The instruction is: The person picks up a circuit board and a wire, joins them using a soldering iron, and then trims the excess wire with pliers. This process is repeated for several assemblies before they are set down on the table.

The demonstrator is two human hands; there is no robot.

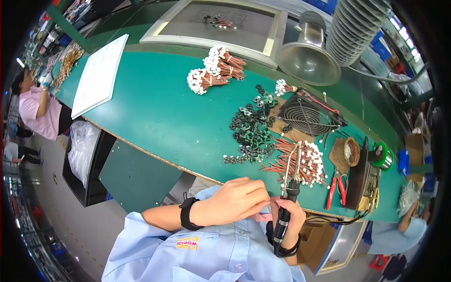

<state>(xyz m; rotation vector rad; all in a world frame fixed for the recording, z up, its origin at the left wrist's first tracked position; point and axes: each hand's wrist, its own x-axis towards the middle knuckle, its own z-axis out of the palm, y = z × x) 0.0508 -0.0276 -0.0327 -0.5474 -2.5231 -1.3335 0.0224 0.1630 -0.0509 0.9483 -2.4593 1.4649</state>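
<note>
In my right hand [296, 215] is a soldering iron [292, 190] with a black handle and a thin metal guide beside its tip, which points away from me over the bench edge. My left hand [235, 199] is right next to it, fingers curled and pressed together; whatever they hold, if anything, is hidden. Just past the iron's tip lies a loose pile of red-brown wires with white connectors [307, 164]. Left of that pile is a heap of small black and green circuit parts [251, 129]. Both wrists wear black bands.
Bundled wires [206, 81] lie farther back on the green bench [164, 117]. To the right are a black fan [307, 115], red-handled pliers [336, 189] and a solder spool [385, 157]. A metal fume hood [310, 66] hangs behind. Co-workers sit left and right.
</note>
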